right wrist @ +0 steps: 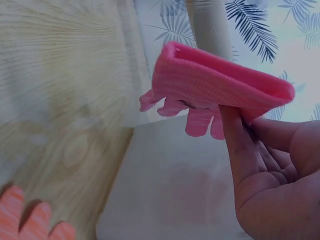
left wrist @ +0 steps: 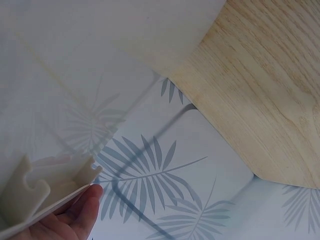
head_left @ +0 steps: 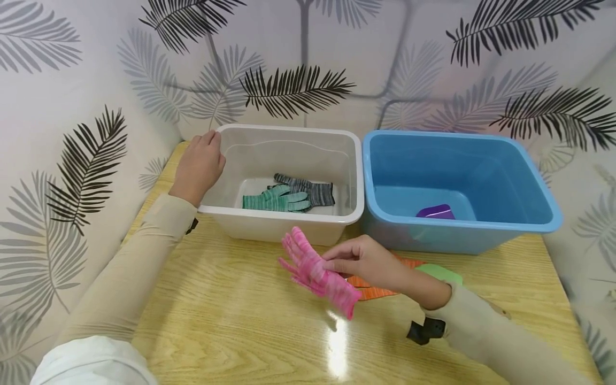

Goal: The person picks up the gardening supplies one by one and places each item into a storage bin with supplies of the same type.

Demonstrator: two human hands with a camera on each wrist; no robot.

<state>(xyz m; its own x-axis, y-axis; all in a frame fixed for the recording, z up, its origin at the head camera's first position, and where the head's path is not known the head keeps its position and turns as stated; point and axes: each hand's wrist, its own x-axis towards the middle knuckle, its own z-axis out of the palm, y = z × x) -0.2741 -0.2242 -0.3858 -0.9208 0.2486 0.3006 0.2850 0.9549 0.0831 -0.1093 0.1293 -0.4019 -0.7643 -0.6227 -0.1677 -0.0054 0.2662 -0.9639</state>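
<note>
A pink knit glove hangs above the table in front of the white bin, pinched between thumb and fingers of my right hand. In the right wrist view the pink glove shows its open cuff toward the camera. My left hand grips the left rim of the white bin; its fingers curl under that rim in the left wrist view. Inside the bin lie a green striped glove and a dark grey glove, partly overlapping. An orange glove lies on the table, partly hidden behind my right hand.
To the right of the white bin stands a blue bin holding a purple object. A light green object lies on the wooden table, partly covered by my right wrist. A leaf-patterned curtain hangs behind the bins.
</note>
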